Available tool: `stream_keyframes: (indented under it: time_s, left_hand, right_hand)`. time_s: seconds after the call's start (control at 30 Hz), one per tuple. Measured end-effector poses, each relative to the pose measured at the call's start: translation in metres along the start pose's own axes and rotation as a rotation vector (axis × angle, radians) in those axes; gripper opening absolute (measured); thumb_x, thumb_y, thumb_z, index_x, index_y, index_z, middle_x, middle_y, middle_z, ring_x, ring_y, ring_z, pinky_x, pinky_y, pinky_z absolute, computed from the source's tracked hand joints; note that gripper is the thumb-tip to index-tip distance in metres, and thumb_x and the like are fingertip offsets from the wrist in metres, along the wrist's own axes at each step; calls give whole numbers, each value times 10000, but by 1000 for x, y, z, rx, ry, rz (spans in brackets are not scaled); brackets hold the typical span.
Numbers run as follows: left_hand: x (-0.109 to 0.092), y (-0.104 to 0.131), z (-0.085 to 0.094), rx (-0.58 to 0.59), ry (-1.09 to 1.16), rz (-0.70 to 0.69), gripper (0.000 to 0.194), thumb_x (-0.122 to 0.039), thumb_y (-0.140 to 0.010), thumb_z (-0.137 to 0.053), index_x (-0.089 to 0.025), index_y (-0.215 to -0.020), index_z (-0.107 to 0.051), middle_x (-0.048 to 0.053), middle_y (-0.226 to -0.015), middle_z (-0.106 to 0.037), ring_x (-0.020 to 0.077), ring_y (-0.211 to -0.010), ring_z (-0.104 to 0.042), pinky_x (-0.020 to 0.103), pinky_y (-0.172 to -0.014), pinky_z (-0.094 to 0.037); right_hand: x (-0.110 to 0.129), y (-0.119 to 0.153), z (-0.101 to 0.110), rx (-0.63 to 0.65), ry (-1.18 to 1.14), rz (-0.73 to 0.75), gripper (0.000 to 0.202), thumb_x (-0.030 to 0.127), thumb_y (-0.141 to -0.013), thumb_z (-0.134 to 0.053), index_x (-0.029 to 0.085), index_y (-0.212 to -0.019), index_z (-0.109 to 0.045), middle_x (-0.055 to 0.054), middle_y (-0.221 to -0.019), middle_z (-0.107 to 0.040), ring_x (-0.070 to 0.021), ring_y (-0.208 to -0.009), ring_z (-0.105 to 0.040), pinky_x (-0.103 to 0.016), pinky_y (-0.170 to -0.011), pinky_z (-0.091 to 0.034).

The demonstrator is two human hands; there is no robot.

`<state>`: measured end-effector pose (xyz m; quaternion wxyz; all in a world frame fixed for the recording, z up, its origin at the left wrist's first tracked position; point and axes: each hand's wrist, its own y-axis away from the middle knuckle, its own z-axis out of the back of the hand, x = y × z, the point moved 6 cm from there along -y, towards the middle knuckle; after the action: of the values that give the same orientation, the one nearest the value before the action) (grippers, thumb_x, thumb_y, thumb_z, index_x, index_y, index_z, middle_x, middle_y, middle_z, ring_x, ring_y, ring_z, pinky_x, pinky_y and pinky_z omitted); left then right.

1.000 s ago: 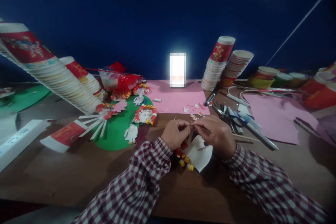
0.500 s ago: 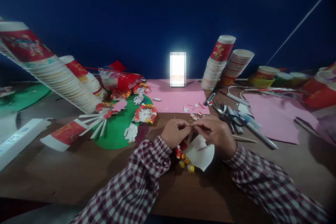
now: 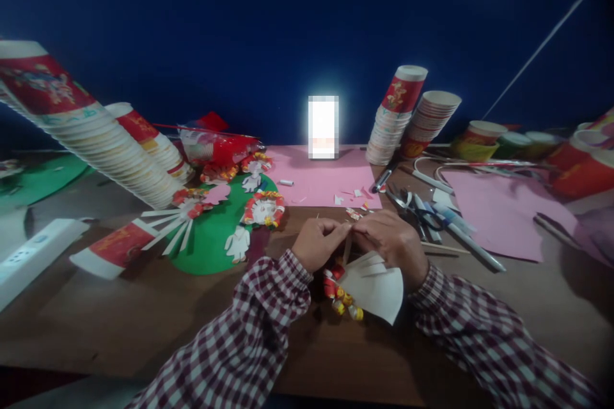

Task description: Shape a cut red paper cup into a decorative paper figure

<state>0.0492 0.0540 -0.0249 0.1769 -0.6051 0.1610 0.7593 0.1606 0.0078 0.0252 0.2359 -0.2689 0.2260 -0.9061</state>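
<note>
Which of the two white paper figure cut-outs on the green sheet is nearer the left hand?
The white figure in front of the red-and-yellow ring; the other figure lies behind it, farther from the left hand.

The scissors [image 3: 407, 204] lie right of the hands [image 3: 317, 245], the power strip [image 3: 36, 262] left (a cup [image 3: 118, 247] near it).

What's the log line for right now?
left hand: pinching thin strip | right hand: fingers beside left's | white paper: near hands | red-yellow rolls: beside white paper | fingertip detail: unclear
</note>
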Motion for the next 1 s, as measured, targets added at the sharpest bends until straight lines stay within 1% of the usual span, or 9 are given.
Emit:
stream_keyframes:
  time_s: [0.17, 0.27, 0.4, 0.63, 0.73, 0.83, 1.0]
  left_hand:
    - [7, -1, 0, -13, 50, 20, 321, -386, -739, -505, -104, -625, -606, -4, -523, -527, 74, -485, -441, 177, -471, -347]
    - [8, -1, 0, -9, 44, 20, 330, -402, -736, -507, -106, -649, -622, 5, -542, -559, 82, -489, -465, 181, -474, -365]
    - [6, 0, 1, -12, 11, 3, 320, -386, -743, -501, -110, -657, -636, 9, -555, -585, 82, -488, -480, 180, -475, -376]
    - [-2, 0, 5, -58, -49, -43, 250, -315, -733, -521, -110, -664, -646, 16, -592, -613, 89, -538, -512, 173, -509, -393]
    - [-3, 0, 4, -49, -62, -41, 241, -294, -735, -514, -108, -647, -640, 14, -583, -605, 86, -538, -508, 170, -511, -395]
    - [-1, 0, 3, -42, -44, -27, 246, -295, -741, -504, -106, -670, -643, 18, -591, -607, 87, -532, -508, 173, -507, -399]
    - [0, 0, 3, -49, -22, -11, 247, -300, -734, -513, -100, -710, -657, 34, -627, -632, 98, -549, -532, 178, -506, -409]
  right_hand:
    - [-2, 1, -1, -23, -2, -5, 168, 196, -818, -454, 174, -828, -620, -38, -773, -614, -142, -757, -522, -292, -740, -405]
    - [-5, 2, -3, -8, 3, -34, 169, 209, -822, -458, 176, -862, -619, -46, -821, -619, -151, -805, -523, -294, -755, -412]
    - [-8, 4, -5, 10, 9, -75, 174, 226, -829, -461, 174, -897, -613, -49, -870, -618, -158, -856, -519, -293, -775, -417]
    - [-10, 5, -5, -2, -8, -90, 195, 245, -834, -461, 204, -949, -613, -40, -900, -625, -154, -860, -537, -299, -782, -422]
    - [-9, 5, -4, -14, -4, -96, 197, 262, -832, -463, 210, -940, -620, -40, -892, -631, -156, -854, -544, -298, -776, -426]
    - [-8, 5, -4, -24, 2, -84, 205, 272, -835, -460, 211, -941, -625, -46, -891, -637, -158, -845, -552, -298, -773, -427]
    - [-7, 6, -4, 4, 32, -70, 206, 262, -832, -472, 208, -962, -623, -36, -902, -639, -146, -854, -551, -281, -782, -422]
